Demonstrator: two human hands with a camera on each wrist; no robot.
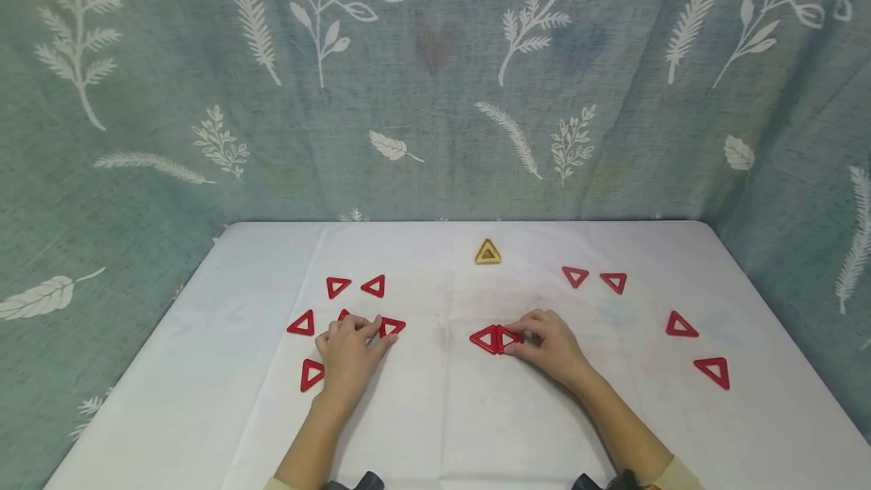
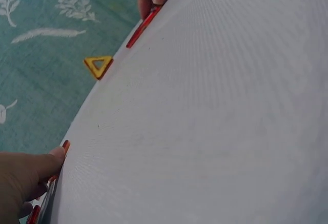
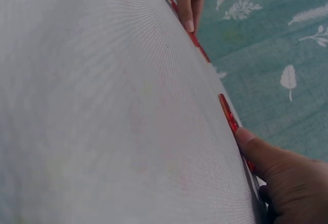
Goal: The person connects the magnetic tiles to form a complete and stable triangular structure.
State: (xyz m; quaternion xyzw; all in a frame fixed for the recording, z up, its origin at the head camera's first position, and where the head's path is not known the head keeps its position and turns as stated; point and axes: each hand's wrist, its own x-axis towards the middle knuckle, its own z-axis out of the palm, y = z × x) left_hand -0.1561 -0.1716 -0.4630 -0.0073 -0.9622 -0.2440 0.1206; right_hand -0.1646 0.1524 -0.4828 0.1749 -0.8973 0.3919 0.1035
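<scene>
A pinch on either side
The left hand [image 1: 350,352] pinches a red triangle frame [image 1: 394,321] on white cloth [image 1: 422,414]; rightward, a second red frame [image 1: 481,333] meets, edge to edge, a third red frame [image 1: 500,340] pinched by the right hand [image 1: 553,345].

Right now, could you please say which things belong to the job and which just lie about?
Likely job:
red triangular frame in left hand
adjoining red triangular frames at right hand

Seemingly idle:
yellow triangular frame
loose red triangular frames, perhaps needed
</scene>
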